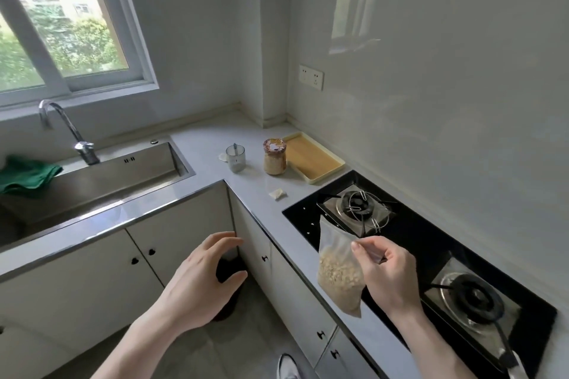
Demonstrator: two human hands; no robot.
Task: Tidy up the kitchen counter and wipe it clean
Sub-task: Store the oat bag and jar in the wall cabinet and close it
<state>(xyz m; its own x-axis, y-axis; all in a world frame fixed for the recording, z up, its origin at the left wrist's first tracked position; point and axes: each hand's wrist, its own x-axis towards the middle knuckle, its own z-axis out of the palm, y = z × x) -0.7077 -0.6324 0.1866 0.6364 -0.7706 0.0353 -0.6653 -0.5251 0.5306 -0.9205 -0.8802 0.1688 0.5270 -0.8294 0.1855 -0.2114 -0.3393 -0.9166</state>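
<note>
- Plastic bag (337, 268): clear, soft, lower half filled with pale oat-like flakes, upper half slack and empty; hangs in the air over the front edge of the table (215, 144), just in front of the hob (431, 243)
- Right hand (386, 271): fingers curled, thumb and forefinger pinching the bag's top edge; bag dangles below the grip
- Left hand (203, 280): fingers spread and loosely bent, holding nothing; hovers over the floor in front of the cabinets, above a dark bin (229, 271) that it partly hides
- Containers: one glass jar (274, 157) with a patterned lid, filled with similar pale flakes, upright beside one yellow tray (314, 157); tray looks bare; one clear cup (235, 158) stands left of the jar, a thin utensil upright in it
- Scraps: two small pale bits on the table, one (278, 194) near the hob corner, one (222, 157) touching or just beside the cup; cannot tell which
- Hob: two burners; far one (358, 208) carries bent wire clips
- Sink (92, 191): one, steel, one tap (66, 129) behind it; one green cloth (26, 175) bunched at its left rim
</note>
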